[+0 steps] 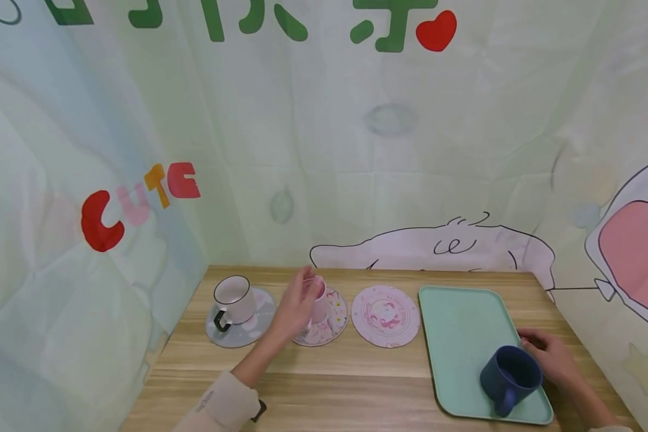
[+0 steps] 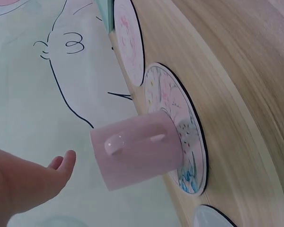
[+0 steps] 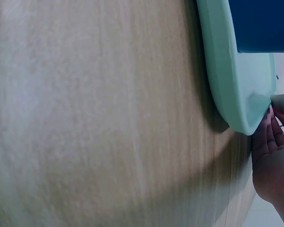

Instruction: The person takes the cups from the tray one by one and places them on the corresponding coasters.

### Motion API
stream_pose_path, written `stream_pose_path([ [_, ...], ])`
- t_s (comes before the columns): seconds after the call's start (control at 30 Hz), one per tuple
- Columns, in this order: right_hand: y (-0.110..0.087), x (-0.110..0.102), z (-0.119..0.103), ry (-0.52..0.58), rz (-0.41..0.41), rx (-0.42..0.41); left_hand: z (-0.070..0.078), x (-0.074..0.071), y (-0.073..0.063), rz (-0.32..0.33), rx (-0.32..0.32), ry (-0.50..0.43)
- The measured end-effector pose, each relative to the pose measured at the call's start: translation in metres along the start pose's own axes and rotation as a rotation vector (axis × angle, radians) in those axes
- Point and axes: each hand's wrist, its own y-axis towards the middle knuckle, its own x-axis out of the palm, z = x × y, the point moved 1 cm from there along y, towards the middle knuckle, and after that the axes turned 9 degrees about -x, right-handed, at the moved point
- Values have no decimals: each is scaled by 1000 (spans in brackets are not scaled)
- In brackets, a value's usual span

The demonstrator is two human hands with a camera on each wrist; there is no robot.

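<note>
A pink mug (image 1: 319, 308) stands upright on a round floral coaster (image 1: 337, 319). My left hand (image 1: 294, 307) is beside its rim in the head view. The left wrist view shows that hand's fingers apart from the pink mug (image 2: 137, 151), with a gap between them. At the right, my right hand (image 1: 553, 358) holds the edge of a mint-green tray (image 1: 461, 330). The right wrist view shows the thumb on the tray's rim (image 3: 220, 71) and the other fingers at its underside. A dark blue mug (image 1: 510, 378) stands on the tray near this hand.
On a grey round coaster (image 1: 263, 312) at the left stands a white mug (image 1: 236, 302) with a dark rim and handle. A pink round coaster (image 1: 386, 316) lies between the floral one and the tray. A printed curtain (image 1: 324, 150) hangs behind the wooden table (image 1: 324, 390).
</note>
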Motion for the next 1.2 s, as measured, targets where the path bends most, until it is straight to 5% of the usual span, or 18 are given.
stream_pose_path([
  [0.3, 1, 1, 0, -1, 2, 0, 7, 13, -6, -113, 91, -44],
  [0.7, -1, 1, -2, -20, 3, -10, 19, 25, -10, -228, 28, -112],
  [1.2, 0, 0, 1, -4, -8, -1, 27, 49, -17, -326, 51, -88],
])
